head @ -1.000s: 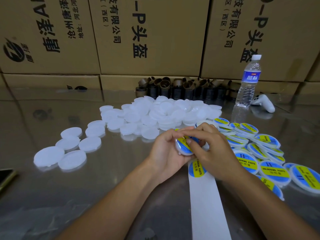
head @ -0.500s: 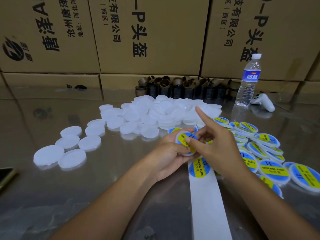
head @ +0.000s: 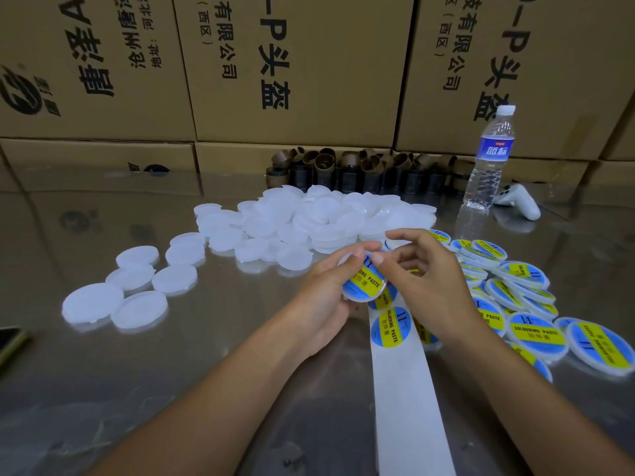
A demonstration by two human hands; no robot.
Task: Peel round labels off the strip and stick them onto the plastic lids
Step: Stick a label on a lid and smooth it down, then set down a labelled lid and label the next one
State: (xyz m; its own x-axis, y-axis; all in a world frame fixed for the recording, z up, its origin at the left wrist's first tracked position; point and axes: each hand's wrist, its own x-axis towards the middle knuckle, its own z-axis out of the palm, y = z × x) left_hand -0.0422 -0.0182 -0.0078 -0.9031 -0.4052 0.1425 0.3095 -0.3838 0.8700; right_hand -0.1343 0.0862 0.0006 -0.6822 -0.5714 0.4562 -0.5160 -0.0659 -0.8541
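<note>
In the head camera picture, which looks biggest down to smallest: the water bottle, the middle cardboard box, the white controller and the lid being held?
1. middle cardboard box
2. water bottle
3. labelled lid and white controller: these look about alike. The lid is held nearer the camera, so I won't rank them.

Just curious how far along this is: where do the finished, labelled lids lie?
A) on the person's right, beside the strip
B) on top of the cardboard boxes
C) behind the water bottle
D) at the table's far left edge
A: the labelled lids are heaped right of the strip, plain white lids ahead and left; the left hand holds another lid.
</note>
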